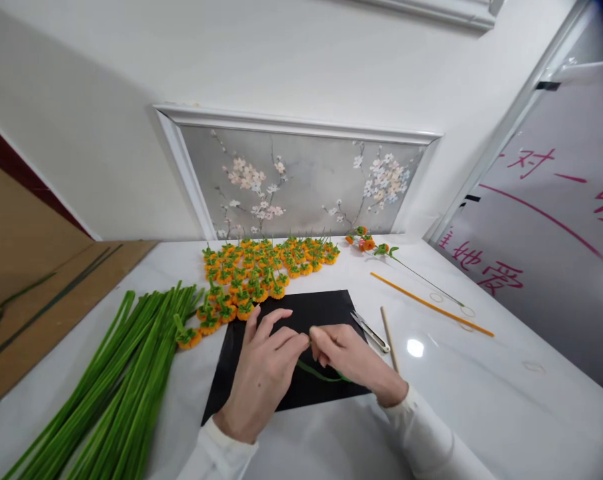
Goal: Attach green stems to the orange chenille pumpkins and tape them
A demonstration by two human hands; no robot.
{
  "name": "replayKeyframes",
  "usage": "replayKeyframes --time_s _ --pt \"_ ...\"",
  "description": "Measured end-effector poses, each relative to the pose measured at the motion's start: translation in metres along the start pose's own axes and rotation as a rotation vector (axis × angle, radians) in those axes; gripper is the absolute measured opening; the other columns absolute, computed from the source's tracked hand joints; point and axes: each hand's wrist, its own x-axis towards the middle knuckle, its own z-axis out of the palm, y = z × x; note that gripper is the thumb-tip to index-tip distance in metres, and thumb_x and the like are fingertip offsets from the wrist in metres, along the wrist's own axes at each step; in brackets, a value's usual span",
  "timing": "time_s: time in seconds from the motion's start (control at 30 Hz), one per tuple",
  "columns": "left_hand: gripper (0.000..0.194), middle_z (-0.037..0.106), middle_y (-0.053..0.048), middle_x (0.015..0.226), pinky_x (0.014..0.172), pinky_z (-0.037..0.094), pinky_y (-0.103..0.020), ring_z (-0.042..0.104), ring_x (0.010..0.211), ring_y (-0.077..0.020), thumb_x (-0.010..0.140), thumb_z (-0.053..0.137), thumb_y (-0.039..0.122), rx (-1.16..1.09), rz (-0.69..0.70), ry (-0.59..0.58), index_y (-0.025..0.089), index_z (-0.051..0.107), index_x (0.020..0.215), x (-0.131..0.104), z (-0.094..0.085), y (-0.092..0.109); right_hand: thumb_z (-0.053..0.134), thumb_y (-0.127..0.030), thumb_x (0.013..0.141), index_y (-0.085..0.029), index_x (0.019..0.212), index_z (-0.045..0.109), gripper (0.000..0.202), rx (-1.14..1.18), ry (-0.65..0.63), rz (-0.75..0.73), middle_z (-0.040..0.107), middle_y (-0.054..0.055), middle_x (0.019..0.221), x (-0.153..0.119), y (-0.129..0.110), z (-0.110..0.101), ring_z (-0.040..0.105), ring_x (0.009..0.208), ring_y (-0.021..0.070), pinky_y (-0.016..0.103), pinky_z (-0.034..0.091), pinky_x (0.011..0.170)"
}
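1. I see L hand [266,363] w/ thumb + index tips pinched, other fingers raised; R hand [341,353] pinched, tips meeting L's. Exact hold hidden.
2. Green chenille stem [316,375] curves under R hand, over blk mat [326,307].
3. Thread snips [371,331] at mat's R edge, wooden stick [390,340] just beside.
4. Green stem bundle [131,380] L of mat; orange pom-pom flowers [277,291] behind.
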Motion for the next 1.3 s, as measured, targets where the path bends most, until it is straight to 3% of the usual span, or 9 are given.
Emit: replayKeyframes --time_s 0.27,0.47,0.57,0.67,0.77,0.83,1.07,1.17,1.3 --pt "0.021 0.069 0.001 0.072 0.105 0.026 -0.052 0.057 0.108 -0.0244 0.088 0.049 0.010 -0.075 -0.062 -0.020 0.021 0.065 0.079 0.001 0.001 0.002 0.045 -0.016 0.092 -0.018 0.075 0.056 0.020 -0.257 0.159 -0.255 0.055 -0.002 0.068 -0.004 -0.006 0.003 0.049 0.060 0.0107 0.021 0.036 0.057" --pt "0.018 0.069 -0.001 0.075 0.100 0.034 -0.049 0.055 0.108 -0.0250 0.087 0.050 0.013 -0.119 -0.113 -0.064 0.021 0.066 0.085 -0.001 0.004 -0.003 0.045 -0.013 0.091 -0.018 0.080 0.058 0.018 -0.338 0.206 -0.362 0.059 0.002 0.076 -0.003 -0.003 0.007 0.054 0.068 0.0138 0.024 0.041 0.063" --pt "0.018 0.069 -0.002 0.075 0.100 0.035 -0.048 0.055 0.108 -0.0253 0.087 0.051 0.013 -0.134 -0.134 -0.038 0.022 0.067 0.086 -0.001 0.004 -0.005 0.046 -0.014 0.090 -0.018 0.079 0.059 0.018 -0.276 0.199 -0.330 0.061 0.002 0.076 -0.001 -0.003 0.007 0.055 0.068 0.0136 0.024 0.043 0.064" --pt "0.018 0.069 -0.001 0.074 0.099 0.036 -0.048 0.055 0.107 -0.0255 0.087 0.052 0.014 -0.124 -0.152 0.000 0.023 0.068 0.087 0.000 0.002 -0.007 0.047 -0.023 0.091 -0.018 0.087 0.061 0.016 -0.055 0.145 -0.197 0.061 0.000 0.073 0.001 -0.001 0.003 0.055 0.063 0.0124 0.023 0.044 0.058" --pt "0.016 0.069 -0.002 0.074 0.098 0.037 -0.046 0.054 0.107 -0.0257 0.087 0.054 0.016 -0.117 -0.156 0.048 0.023 0.068 0.086 0.001 -0.001 -0.008 0.036 -0.038 0.095 -0.015 0.098 0.057 0.032 0.175 0.149 -0.058 0.061 0.003 0.076 0.003 0.000 -0.001 0.052 0.053 0.0105 0.022 0.042 0.048" --pt "0.016 0.069 -0.002 0.074 0.097 0.038 -0.045 0.054 0.107 -0.0256 0.087 0.054 0.016 -0.123 -0.155 0.060 0.023 0.069 0.087 0.001 -0.001 -0.009 0.031 -0.041 0.097 -0.015 0.096 0.057 0.037 0.177 0.160 -0.045 0.061 0.002 0.076 0.003 0.001 -0.002 0.050 0.050 0.0095 0.021 0.041 0.045" --pt "0.018 0.069 -0.003 0.075 0.097 0.039 -0.046 0.055 0.106 -0.0256 0.087 0.053 0.017 -0.252 -0.207 -0.013 0.023 0.070 0.086 0.000 0.002 -0.009 0.047 -0.021 0.094 -0.019 0.091 0.063 0.017 -0.306 0.218 -0.411 0.062 0.004 0.083 0.000 0.001 -0.004 0.059 0.073 0.0138 0.024 0.047 0.067" --pt "0.017 0.069 -0.005 0.078 0.086 0.046 -0.038 0.058 0.102 -0.0253 0.085 0.054 0.021 -0.459 -0.341 -0.123 0.021 0.069 0.077 0.002 0.000 -0.006 0.044 -0.017 0.095 -0.019 0.092 0.064 0.021 -0.406 0.204 -0.526 0.064 0.005 0.087 0.001 0.006 -0.008 0.060 0.077 0.0146 0.026 0.048 0.070" --pt "0.027 0.068 -0.004 0.070 0.066 0.050 -0.029 0.064 0.075 -0.0203 0.084 0.056 0.035 -0.838 -0.611 -0.285 0.018 0.068 0.068 0.005 -0.007 -0.004 0.041 -0.015 0.095 -0.018 0.086 0.063 0.025 -0.424 0.196 -0.602 0.065 0.006 0.088 0.000 0.005 -0.011 0.058 0.079 0.0152 0.027 0.047 0.071"
